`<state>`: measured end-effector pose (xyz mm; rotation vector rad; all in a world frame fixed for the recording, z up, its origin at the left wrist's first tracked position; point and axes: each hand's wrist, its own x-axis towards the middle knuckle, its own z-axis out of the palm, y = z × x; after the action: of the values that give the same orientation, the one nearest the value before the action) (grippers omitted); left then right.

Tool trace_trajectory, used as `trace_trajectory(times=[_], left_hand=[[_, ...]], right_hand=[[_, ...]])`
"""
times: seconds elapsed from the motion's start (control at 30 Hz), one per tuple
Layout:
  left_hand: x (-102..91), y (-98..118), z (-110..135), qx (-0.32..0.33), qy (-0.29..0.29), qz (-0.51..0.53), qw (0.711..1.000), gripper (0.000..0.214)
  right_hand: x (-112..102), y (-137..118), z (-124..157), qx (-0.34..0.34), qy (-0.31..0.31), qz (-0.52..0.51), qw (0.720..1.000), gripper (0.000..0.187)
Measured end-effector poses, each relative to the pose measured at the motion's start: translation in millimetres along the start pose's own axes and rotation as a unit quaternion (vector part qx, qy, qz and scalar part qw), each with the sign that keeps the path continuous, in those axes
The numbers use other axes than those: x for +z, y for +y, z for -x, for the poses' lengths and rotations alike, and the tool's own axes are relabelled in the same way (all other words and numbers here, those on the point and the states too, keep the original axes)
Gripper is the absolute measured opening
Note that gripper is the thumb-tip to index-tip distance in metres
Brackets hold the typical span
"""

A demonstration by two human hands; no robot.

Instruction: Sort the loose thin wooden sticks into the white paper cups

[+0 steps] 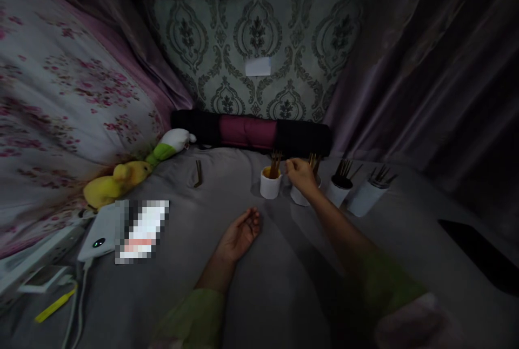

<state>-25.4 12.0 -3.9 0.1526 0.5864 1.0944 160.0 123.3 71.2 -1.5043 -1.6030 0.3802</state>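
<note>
My right hand (pixel 300 174) reaches forward with thumb and fingertips pinched together. Whatever it may hold is too small and dark to make out. Just left of those fingertips stands a white cup (pixel 270 187) with a yellow inside, holding several thin brown sticks (pixel 275 164). Below and behind my right hand is a second white cup (pixel 300 195), partly hidden by it, with sticks poking up. My left hand (pixel 242 234) lies palm up on the grey sheet, fingers loosely curled and holding nothing.
Two more white containers with sticks, one dark-topped (pixel 338 191) and one leaning (pixel 367 199), stand to the right. A few sticks (pixel 198 174) lie at left. Plush toys (pixel 117 179), a power bank (pixel 101 233) and a power strip line the left side. A black flat object (pixel 478 252) is far right.
</note>
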Motion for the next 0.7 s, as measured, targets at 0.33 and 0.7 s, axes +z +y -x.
trace_trajectory(times=[0.33, 0.7], left_hand=[[0.9, 0, 1, 0.0, -0.006, 0.007, 1.0, 0.014], [-1.5, -1, 0, 0.0, -0.025, 0.0, 1.0, 0.013]], right_hand=[[25, -9, 49, 0.036, -0.028, -0.103, 0.994, 0.031], [57, -12, 88, 0.109, -0.03, -0.139, 0.984, 0.031]])
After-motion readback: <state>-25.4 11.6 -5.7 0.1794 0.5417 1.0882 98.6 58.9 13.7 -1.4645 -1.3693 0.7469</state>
